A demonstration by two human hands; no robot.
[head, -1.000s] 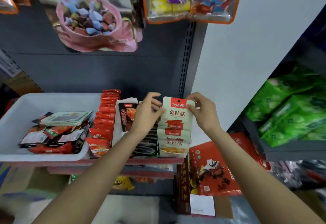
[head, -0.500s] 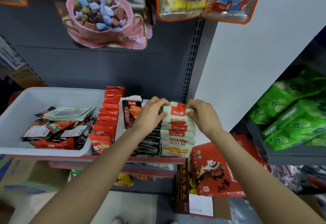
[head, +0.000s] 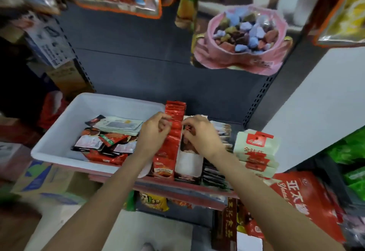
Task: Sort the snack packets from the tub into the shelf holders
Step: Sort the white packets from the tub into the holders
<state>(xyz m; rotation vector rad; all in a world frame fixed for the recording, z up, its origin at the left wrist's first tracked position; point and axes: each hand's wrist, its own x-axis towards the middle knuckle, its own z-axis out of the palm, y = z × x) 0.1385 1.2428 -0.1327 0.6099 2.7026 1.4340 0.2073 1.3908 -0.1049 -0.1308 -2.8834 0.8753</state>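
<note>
A white tub (head: 59,138) on the shelf's left holds several loose snack packets (head: 106,142). To its right stand holder rows: red packets (head: 171,148), a white box of dark packets (head: 188,159), black packets (head: 213,171) and cream packets with red tops (head: 256,148). My left hand (head: 153,134) curls its fingers on the left side of the red row. From the other side, my right hand (head: 201,135) pinches that row with curled fingertips, beside the dark packets. The row's middle is hidden by my fingers.
Hanging bags, one pink with coloured sweets (head: 243,39), dangle above the shelf. A red bag (head: 304,197) and green packs (head: 351,152) lie right. Cardboard boxes (head: 45,181) sit lower left, and more snacks (head: 154,201) fill the shelf below.
Both hands let go of the cream packet, now set in its row, and moved left to the red packet row. The view swung left.
</note>
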